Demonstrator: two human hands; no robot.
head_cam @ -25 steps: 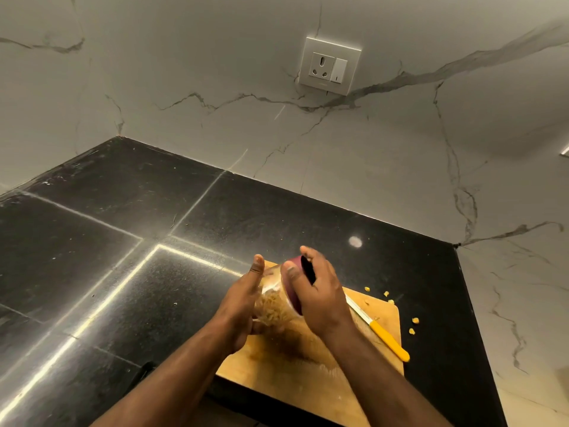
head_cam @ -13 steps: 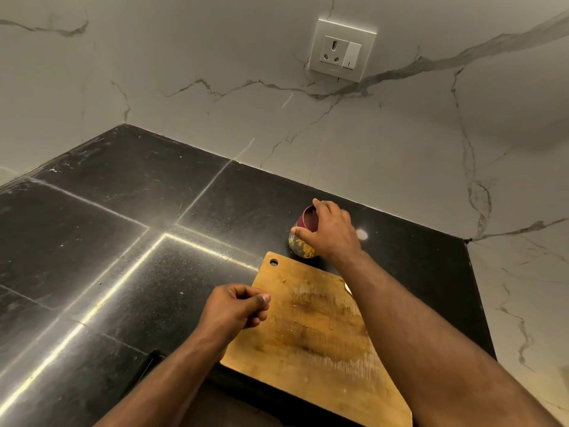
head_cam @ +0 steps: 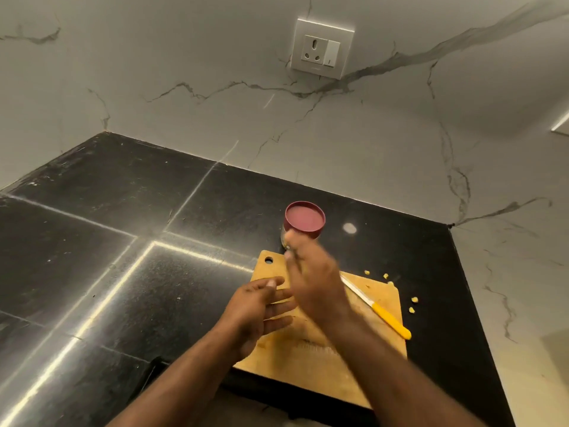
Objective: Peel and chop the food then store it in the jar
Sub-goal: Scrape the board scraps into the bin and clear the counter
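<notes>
A jar with a dark red lid stands upright on the black counter, just beyond the wooden cutting board. Its lid is on. My right hand hovers over the board a little nearer than the jar, blurred with motion, fingers loose and holding nothing. My left hand is above the board's left edge with fingers stretched out, also empty. A knife with a yellow handle lies on the board's right side. A few yellow food bits are scattered on the counter by the board's right edge.
The black counter stretches to the left and ends at a marble wall behind and to the right. A white wall socket sits above the jar. The counter's front edge runs below the board.
My right hand set the jar on the counter behind the board, let go and drew back toward me. My left hand opened from a loose fist.
</notes>
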